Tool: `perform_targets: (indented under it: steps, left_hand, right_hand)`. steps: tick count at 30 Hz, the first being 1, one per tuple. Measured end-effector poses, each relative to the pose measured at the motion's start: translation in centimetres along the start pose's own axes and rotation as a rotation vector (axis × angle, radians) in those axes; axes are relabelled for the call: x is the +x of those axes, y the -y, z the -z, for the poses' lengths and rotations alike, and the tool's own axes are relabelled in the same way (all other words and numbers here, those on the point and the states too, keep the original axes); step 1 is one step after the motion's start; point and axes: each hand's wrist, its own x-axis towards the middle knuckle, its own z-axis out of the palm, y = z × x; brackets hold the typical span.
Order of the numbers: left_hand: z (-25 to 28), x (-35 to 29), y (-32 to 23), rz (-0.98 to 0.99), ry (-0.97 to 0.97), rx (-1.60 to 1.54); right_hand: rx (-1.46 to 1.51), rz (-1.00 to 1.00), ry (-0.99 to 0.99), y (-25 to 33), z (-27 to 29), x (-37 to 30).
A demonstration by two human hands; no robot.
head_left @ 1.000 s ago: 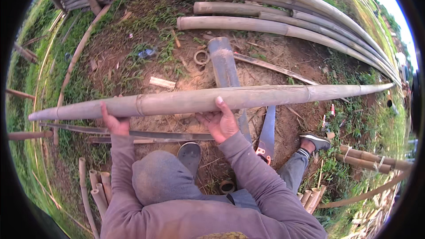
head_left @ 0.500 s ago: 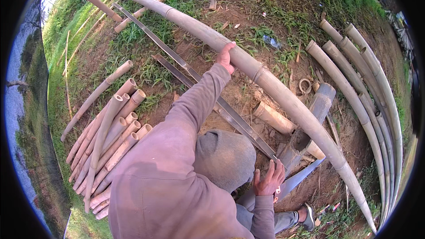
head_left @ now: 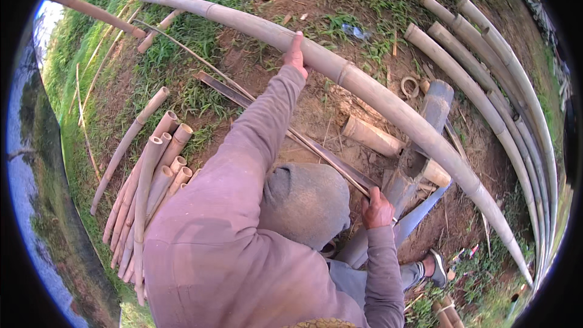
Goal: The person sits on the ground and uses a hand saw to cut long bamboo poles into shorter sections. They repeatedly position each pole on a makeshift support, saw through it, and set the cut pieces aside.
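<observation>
Pale bamboo: left hand (head_left: 294,56) is gripping one long pole (head_left: 388,103), slanting ahead of the right hand (head_left: 378,209). Right hand is gripping one thin strip (head_left: 340,171) by its near end. One saw blade (head_left: 422,214) is showing beside that hand; one ring (head_left: 404,90) is lying beyond the pole.

No readable text, labels, numbers or signs in view.

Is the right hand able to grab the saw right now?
Probably not quite yet: the saw is close by, but the right hand is closed around a long thin strip, so it would likely need to let go first.
</observation>
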Motion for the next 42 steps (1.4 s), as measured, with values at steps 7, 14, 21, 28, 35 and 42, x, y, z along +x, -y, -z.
perform_targets:
  steps: [7, 14, 21, 28, 35, 42]
  left_hand:
    - [0.9, -6.0, 2.6, 0.113, 0.101, 0.071]
    - [2.1, -13.5, 5.7, 0.286, 0.263, 0.056]
    - [2.2, -13.4, 3.7, 0.392, 0.414, 0.542]
    - [6.8, -22.5, -7.1, -0.414, 1.323, 1.973]
    - [10.9, -19.0, -9.5, -1.055, 1.270, 1.942]
    - [9.6, -15.2, -12.4, -1.264, 1.201, 1.918]
  right_hand:
    - [0.079, 0.020, -0.111, 1.3, -0.5, -2.1]
    - [0.138, 0.029, -0.032, 1.8, 0.0, -0.9]
    - [0.200, 0.094, 0.005, 1.5, 2.3, -0.1]
    - [0.195, 0.230, -0.137, 2.1, 2.9, 1.0]
    - [0.168, 0.313, -0.100, 6.8, 3.0, 4.9]
    - [-0.020, 0.339, -0.068, 8.8, 4.3, 8.1]
